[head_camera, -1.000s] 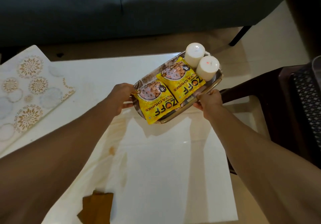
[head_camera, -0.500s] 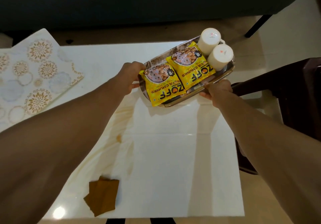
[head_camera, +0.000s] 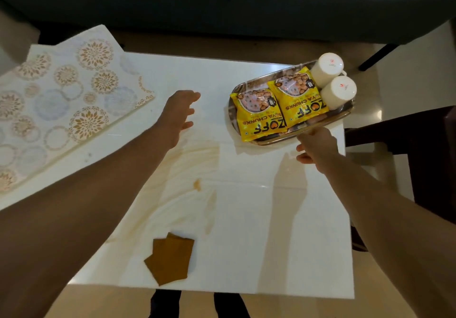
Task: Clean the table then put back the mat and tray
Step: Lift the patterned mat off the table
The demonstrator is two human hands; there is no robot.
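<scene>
A steel tray (head_camera: 342, 111) rests on the far right corner of the white table (head_camera: 266, 231). It carries two yellow soya chunk packets (head_camera: 260, 117) and two white upturned cups (head_camera: 327, 69). My right hand (head_camera: 317, 148) is at the tray's near rim, thumb and fingers curled on its edge. My left hand (head_camera: 182, 112) hovers open over the table's middle, apart from the tray. A patterned mat (head_camera: 66, 105) lies at the far left, overhanging the table edge. A folded brown cloth (head_camera: 170, 258) lies near the front edge. Brownish smears and a spot (head_camera: 197, 185) mark the tabletop.
A dark sofa (head_camera: 222, 4) runs along the far side of the table. A dark chair (head_camera: 414, 150) stands close to the table's right edge, just beyond the tray. Tiled floor shows on the right.
The tray has been set down on the far right corner of the table. My left hand has let go of its left rim and moved left, fingers spread.
</scene>
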